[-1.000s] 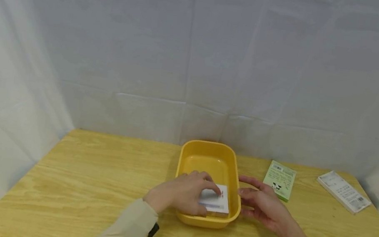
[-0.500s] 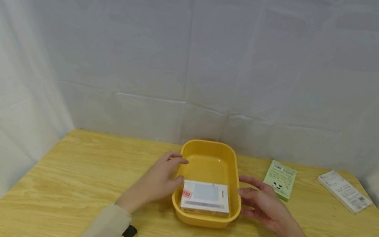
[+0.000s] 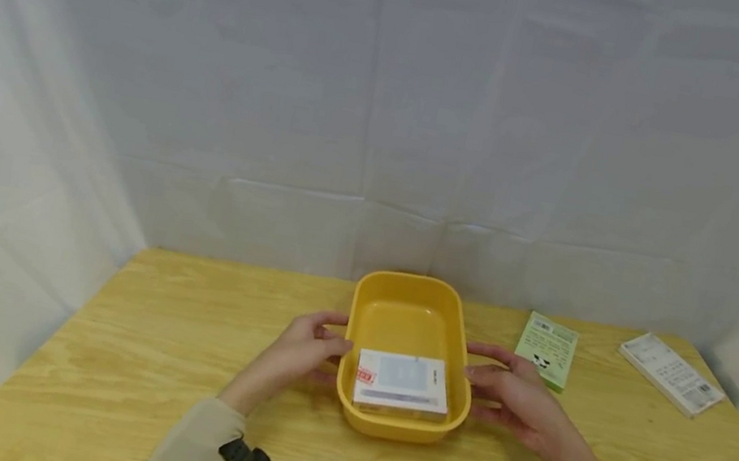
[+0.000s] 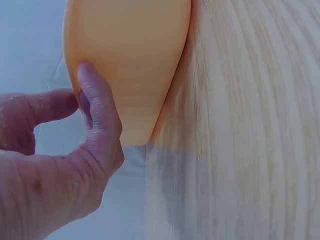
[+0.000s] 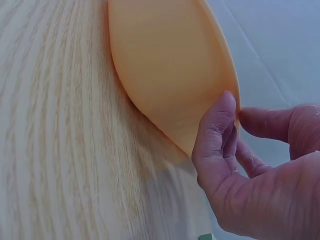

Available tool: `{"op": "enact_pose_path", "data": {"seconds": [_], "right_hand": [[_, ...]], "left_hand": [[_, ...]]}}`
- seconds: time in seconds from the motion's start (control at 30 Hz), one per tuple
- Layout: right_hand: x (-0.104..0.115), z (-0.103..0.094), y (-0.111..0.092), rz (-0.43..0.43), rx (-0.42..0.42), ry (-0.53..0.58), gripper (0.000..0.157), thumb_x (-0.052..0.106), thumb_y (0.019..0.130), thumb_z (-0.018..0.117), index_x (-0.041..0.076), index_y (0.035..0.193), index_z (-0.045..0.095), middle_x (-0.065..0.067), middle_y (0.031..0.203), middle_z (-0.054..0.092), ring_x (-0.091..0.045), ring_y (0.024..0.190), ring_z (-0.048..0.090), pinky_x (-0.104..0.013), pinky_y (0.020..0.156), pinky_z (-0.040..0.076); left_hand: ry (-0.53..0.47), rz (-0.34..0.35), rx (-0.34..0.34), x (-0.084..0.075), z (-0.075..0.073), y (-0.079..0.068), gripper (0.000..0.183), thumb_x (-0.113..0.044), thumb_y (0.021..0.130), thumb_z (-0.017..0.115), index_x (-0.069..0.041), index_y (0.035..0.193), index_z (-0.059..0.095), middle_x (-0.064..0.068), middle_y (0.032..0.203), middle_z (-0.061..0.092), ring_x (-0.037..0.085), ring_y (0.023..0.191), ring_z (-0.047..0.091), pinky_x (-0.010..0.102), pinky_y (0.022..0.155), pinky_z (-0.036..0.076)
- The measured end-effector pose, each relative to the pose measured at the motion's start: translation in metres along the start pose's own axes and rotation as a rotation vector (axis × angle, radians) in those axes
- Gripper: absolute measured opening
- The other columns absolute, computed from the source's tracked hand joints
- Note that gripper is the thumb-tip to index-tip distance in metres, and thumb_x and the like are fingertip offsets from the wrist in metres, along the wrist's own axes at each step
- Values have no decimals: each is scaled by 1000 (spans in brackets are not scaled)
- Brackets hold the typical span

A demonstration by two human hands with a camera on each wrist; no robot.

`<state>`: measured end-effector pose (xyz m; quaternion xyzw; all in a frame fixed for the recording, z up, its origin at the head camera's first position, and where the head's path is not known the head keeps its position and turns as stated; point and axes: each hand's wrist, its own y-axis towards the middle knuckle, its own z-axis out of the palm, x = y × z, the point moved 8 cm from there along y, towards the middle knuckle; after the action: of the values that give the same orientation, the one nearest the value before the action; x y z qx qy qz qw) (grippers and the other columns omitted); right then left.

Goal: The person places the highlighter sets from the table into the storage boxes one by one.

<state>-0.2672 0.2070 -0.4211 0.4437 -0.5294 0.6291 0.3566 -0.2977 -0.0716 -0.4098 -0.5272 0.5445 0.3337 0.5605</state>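
Note:
A yellow plastic basin [image 3: 408, 326] stands on the wooden table between my two hands. In its near half lies a white box [image 3: 402, 384] with a red stamp and a pale blue panel. My left hand [image 3: 296, 349] pinches the basin's left rim; the left wrist view has a bent finger [image 4: 100, 100] against the outer wall and the thumb at the edge. On the opposite side, my right hand [image 3: 519, 393] holds the right rim the same way, its finger [image 5: 215, 125] pressed to the wall's outside.
Right of the basin, close beyond my right hand, lies a green box [image 3: 548, 344] with a panda picture. A white box [image 3: 671, 373] with a barcode rests farther right. Pale sheeting [image 3: 421, 108] hangs behind the wooden table [image 3: 216, 302].
My left hand has let go of the white box, moved left out of the basin and taken hold of its left rim. The right hand has stayed at the right rim.

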Motion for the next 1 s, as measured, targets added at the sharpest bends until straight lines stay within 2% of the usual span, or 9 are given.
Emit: {"op": "enact_pose_path", "data": {"seconds": [0.2,0.4,0.5,0.7,0.87,1.0], "right_hand": [[2,-4,-1,11,-47,-76,60,21,98,66,6,151,42,-1,106,75,-15,90,71,-28,70,61],[1,-4,-1,0,-47,-116,58,23,99,65,6,150,43,-3,109,73,-16,92,70,-30,74,61],[2,-4,-3,-32,-45,-165,58,24,100,64,4,150,43,-7,113,71,-16,94,70,-32,76,62],[9,-7,-6,-176,-84,-392,53,25,101,64,2,145,50,-15,116,65,-19,92,70,-38,75,64],[20,-11,-10,-305,-177,-638,43,27,99,66,7,136,60,-14,114,67,-20,89,67,-32,68,61],[27,-9,-14,-412,-210,-794,41,32,100,65,7,133,63,-11,112,71,-19,92,68,-28,70,57]], "left_hand": [[-38,-17,11,0,0,0,53,-12,97,62,-3,148,47,18,118,62,25,99,67,35,71,63],[-65,-24,14,2,0,-2,54,-12,97,62,-2,148,47,20,119,63,25,100,68,33,69,63],[-72,-32,13,4,1,-3,54,-13,97,63,-3,148,47,20,121,64,25,101,68,33,70,63],[-93,-47,13,7,1,-5,55,-12,95,62,-4,148,47,21,121,67,23,99,68,33,69,63],[-118,-36,25,6,2,-8,57,-9,93,61,-2,147,46,20,118,66,21,94,67,30,64,61],[-129,-36,30,6,3,-9,56,-8,93,61,-1,147,45,19,116,66,21,93,66,28,63,60]]}}
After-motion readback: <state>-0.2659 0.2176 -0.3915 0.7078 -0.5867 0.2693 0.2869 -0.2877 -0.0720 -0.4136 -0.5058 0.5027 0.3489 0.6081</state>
